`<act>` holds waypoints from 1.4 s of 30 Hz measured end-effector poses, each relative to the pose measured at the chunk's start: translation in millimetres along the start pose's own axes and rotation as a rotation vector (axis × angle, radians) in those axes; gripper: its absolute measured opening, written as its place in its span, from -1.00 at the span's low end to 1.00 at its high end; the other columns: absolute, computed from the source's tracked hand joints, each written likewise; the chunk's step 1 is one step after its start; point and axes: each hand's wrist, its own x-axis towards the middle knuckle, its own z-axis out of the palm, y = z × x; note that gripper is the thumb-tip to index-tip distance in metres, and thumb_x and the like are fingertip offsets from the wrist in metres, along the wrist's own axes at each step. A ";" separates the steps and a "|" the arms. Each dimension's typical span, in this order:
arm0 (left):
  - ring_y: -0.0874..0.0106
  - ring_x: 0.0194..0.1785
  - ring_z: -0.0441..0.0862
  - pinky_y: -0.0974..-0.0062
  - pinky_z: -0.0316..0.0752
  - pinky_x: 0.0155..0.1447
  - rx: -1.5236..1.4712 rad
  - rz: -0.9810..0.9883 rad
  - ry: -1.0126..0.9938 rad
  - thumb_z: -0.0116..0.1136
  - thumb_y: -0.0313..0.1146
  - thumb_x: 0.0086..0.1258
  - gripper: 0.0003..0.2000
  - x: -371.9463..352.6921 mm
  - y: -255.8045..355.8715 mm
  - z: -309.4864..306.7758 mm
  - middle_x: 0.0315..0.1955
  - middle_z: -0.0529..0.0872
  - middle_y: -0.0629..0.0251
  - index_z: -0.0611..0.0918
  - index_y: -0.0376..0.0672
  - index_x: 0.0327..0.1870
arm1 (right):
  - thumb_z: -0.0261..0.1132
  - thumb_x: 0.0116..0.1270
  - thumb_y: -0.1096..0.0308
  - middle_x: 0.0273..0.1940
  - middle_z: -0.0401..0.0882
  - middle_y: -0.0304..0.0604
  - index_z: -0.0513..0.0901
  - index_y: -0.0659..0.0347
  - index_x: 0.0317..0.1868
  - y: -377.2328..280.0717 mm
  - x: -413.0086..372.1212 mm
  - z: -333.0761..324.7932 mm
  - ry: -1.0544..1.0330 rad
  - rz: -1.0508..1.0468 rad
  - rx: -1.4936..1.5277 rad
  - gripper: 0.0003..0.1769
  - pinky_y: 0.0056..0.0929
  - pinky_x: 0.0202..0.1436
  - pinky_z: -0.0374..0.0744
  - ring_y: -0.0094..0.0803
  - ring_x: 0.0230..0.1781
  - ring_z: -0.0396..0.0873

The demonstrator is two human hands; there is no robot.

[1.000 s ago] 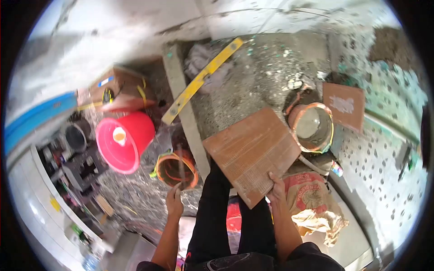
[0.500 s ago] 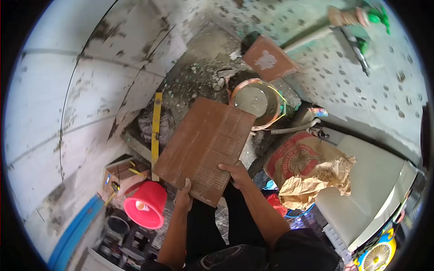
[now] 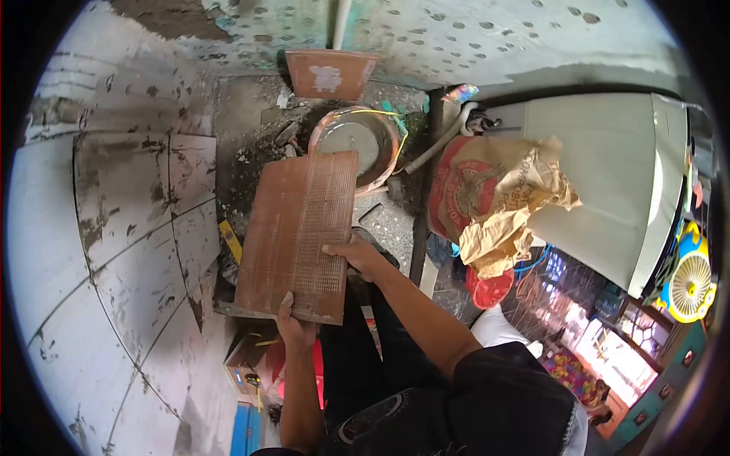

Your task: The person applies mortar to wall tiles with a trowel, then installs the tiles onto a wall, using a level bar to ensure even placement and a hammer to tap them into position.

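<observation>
A brown ceramic tile (image 3: 293, 228) with a ribbed underside facing up is held between my two hands. My left hand (image 3: 295, 323) grips its bottom edge, thumb on the face. On the right edge, my right hand (image 3: 356, 254) clasps it the same way, fingers underneath and out of sight. The tile's top corner overlaps the rim of a bucket (image 3: 316, 137) with grey, wet-looking contents. Another brown tile (image 3: 334, 74) with a pale patch leans against the wall behind the bucket. Part of a yellow spirit level (image 3: 230, 242) shows left of the held tile.
A torn paper cement bag (image 3: 471, 178) stands to the right, against a large pale appliance-like box (image 3: 585, 175). White wall tiles (image 3: 125, 205) line the left side. Rubble (image 3: 285, 137) lies near the bucket. A yellow-and-blue fan (image 3: 688, 281) is at far right.
My view has turned toward the right, so the surroundings have shifted and rotated. The tile stays in both hands and now appears more upright. The spirit level is now mostly hidden.
</observation>
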 end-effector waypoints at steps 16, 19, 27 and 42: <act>0.35 0.03 0.50 0.31 0.44 0.07 0.189 -0.098 0.168 0.02 -0.46 0.25 -0.65 -23.6 5.3 -49.8 -0.09 0.55 0.27 0.41 -0.19 0.08 | -0.06 0.37 0.05 0.25 0.24 -0.03 0.21 0.19 0.28 163.0 -22.5 78.1 -0.675 -0.466 1.081 -0.43 -0.25 0.26 0.34 -0.19 0.20 0.31; 0.33 0.02 0.51 0.28 0.45 0.07 0.133 -0.092 0.191 0.05 -0.48 0.24 -0.65 -23.9 2.8 -56.4 -0.09 0.53 0.24 0.40 -0.18 0.08 | -0.03 0.35 0.01 0.25 0.24 -0.02 0.22 0.19 0.27 178.2 -16.1 78.3 -0.643 -0.327 1.375 -0.40 -0.19 0.23 0.37 -0.15 0.18 0.33; 0.29 0.06 0.48 0.24 0.41 0.13 0.068 -0.164 0.114 0.06 -0.50 0.23 -0.60 -31.0 11.8 -68.5 -0.04 0.50 0.21 0.36 -0.21 0.12 | 0.00 0.34 0.02 0.13 0.36 -0.01 0.30 0.20 0.20 189.4 5.8 51.2 -0.601 -0.118 1.142 -0.45 -0.18 0.08 0.47 -0.12 0.07 0.41; 0.26 -0.18 0.61 0.35 0.45 -0.03 1.415 0.427 -0.052 0.17 -0.19 0.16 -0.54 88.1 157.5 -104.9 -0.24 0.63 -0.03 0.49 -0.40 -0.03 | 0.17 0.29 0.12 -0.36 0.55 -0.20 0.48 0.22 -0.07 118.3 16.3 -117.1 0.445 0.117 -0.036 -0.64 -0.53 -0.57 0.51 -0.46 -0.59 0.51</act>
